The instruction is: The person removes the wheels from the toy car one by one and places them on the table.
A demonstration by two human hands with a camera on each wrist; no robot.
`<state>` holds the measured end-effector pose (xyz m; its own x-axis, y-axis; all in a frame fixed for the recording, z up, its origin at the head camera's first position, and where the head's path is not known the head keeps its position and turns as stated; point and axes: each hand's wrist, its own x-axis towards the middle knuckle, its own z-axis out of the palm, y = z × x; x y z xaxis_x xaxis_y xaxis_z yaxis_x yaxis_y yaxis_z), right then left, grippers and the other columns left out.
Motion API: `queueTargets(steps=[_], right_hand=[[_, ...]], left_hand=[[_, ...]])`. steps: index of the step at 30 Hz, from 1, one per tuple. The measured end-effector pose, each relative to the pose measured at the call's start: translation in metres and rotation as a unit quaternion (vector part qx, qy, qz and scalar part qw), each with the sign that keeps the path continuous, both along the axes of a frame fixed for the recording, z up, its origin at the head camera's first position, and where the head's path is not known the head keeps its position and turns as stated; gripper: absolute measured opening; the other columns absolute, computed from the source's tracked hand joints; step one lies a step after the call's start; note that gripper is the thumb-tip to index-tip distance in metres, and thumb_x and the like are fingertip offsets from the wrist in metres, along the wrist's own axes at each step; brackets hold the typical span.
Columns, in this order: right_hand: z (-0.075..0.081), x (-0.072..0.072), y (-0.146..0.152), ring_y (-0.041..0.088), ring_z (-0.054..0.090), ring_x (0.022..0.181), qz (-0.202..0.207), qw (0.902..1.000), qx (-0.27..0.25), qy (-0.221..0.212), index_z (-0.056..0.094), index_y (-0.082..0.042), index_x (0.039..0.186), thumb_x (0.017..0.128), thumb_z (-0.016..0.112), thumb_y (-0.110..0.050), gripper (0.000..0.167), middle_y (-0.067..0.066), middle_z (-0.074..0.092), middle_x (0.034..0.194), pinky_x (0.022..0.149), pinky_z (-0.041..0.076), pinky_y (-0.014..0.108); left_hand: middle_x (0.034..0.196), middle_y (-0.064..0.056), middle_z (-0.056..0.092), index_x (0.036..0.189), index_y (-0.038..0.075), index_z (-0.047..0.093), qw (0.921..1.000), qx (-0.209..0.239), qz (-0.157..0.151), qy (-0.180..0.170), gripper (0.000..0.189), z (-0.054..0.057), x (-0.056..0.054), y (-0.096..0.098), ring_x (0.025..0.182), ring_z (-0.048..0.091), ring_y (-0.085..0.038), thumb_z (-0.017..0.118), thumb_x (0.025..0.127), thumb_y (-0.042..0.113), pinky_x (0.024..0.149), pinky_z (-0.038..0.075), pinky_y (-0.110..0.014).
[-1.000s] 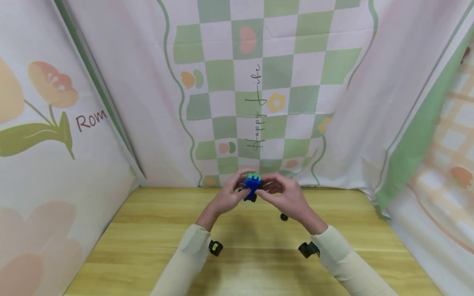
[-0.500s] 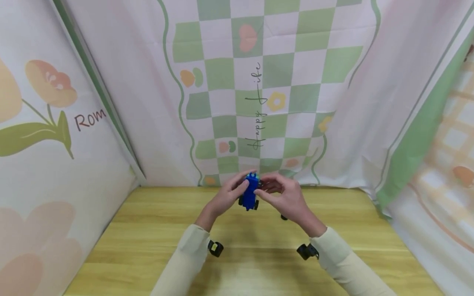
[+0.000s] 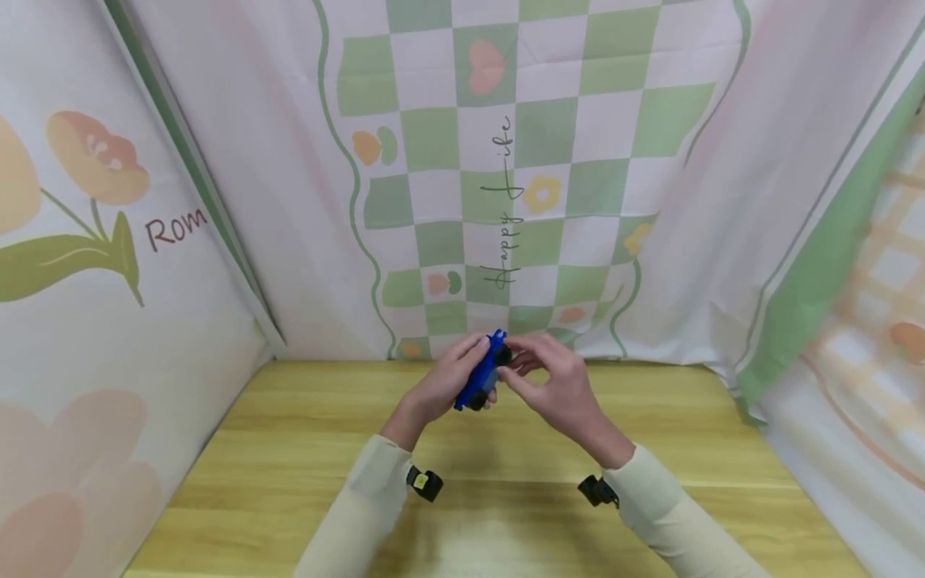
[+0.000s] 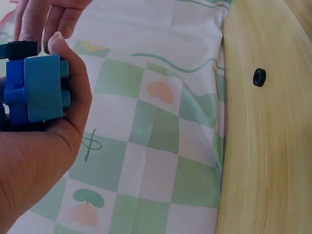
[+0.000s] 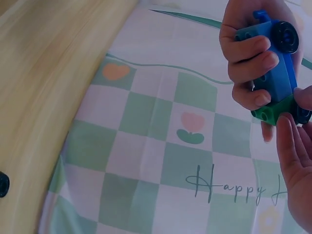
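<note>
A blue toy block car (image 3: 479,373) with black wheels is held up above the table's far part. My left hand (image 3: 442,381) grips its body, fingers curled round it in the right wrist view. One end carries a green block (image 5: 275,108); a light-blue block (image 4: 43,89) with studs shows in the left wrist view. At the green end, my right hand (image 3: 560,377) pinches a black wheel (image 5: 303,114) between thumb and fingers. The other wheel (image 5: 285,37) on this side shows uncovered.
A loose black wheel (image 4: 259,77) lies on the wooden table (image 3: 289,449); in the head view it is out of sight. A checkered curtain (image 3: 433,201) hangs along the table's back edge, with more cloth on both sides.
My left hand has turned the car so that its wheeled side now faces my right hand. The right hand stays in nearly the same place, now at a wheel.
</note>
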<state>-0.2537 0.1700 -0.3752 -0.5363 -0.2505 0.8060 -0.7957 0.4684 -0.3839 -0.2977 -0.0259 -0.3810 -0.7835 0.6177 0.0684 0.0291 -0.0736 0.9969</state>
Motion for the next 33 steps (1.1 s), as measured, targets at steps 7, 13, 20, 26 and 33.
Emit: queueTargets(steps=[7, 13, 20, 26, 33], right_hand=[[-0.001, 0.000, 0.003, 0.017, 0.068, 0.076, -0.002, 0.9976, 0.041, 0.056, 0.069, 0.004, 0.114, 0.079, 0.082, 0.002, 0.038, 0.014, 0.065, 0.108, 0.068, 0.057, 0.017], [-0.003, 0.000, 0.008, 0.018, 0.067, 0.075, -0.034, 0.9956, 0.051, 0.071, 0.069, 0.005, 0.109, 0.079, 0.082, -0.001, 0.033, 0.014, 0.067, 0.104, 0.065, 0.058, 0.020], [-0.003, -0.001, 0.012, 0.018, 0.067, 0.066, -0.108, 0.9915, 0.024, 0.067, 0.071, 0.001, 0.101, 0.078, 0.086, -0.007, 0.029, 0.014, 0.067, 0.090, 0.056, 0.059, 0.029], [0.000, 0.002, 0.010, 0.016, 0.067, 0.064, -0.129, 0.9908, 0.000, 0.041, 0.072, 0.002, 0.099, 0.081, 0.085, -0.011, 0.026, 0.012, 0.068, 0.085, 0.055, 0.059, 0.028], [0.003, 0.007, 0.007, 0.016, 0.067, 0.064, -0.127, 0.9917, -0.007, 0.018, 0.072, 0.000, 0.098, 0.081, 0.086, -0.014, 0.026, 0.012, 0.066, 0.085, 0.054, 0.058, 0.026]], left_hand=[[0.103, -0.011, 0.063, 0.145, 0.015, 0.047, 0.9996, -0.009, -0.028, -0.005, 0.045, 0.000, 0.001, 0.000, 0.066, 0.065, -0.017, 0.036, 0.111, 0.042, 0.060, 0.057, -0.028], [0.123, -0.020, 0.063, 0.154, 0.018, 0.041, 0.9986, 0.020, -0.048, 0.011, 0.046, 0.000, 0.001, -0.003, 0.086, 0.071, -0.021, 0.044, 0.110, 0.033, 0.069, 0.061, -0.032], [0.146, -0.031, 0.041, 0.156, 0.013, 0.034, 0.9915, 0.104, -0.058, 0.054, 0.051, -0.004, 0.001, -0.008, 0.116, 0.061, -0.026, 0.049, 0.107, 0.018, 0.096, 0.058, -0.039], [0.146, -0.024, 0.039, 0.153, 0.024, 0.038, 0.9924, 0.086, 0.001, 0.088, 0.064, -0.005, 0.004, -0.007, 0.106, 0.066, -0.027, 0.067, 0.097, 0.014, 0.090, 0.061, -0.039], [0.133, -0.016, 0.055, 0.141, 0.020, 0.049, 0.9832, 0.043, 0.113, 0.137, 0.055, -0.007, 0.007, 0.005, 0.095, 0.067, -0.021, 0.076, 0.093, 0.025, 0.079, 0.061, -0.037]])
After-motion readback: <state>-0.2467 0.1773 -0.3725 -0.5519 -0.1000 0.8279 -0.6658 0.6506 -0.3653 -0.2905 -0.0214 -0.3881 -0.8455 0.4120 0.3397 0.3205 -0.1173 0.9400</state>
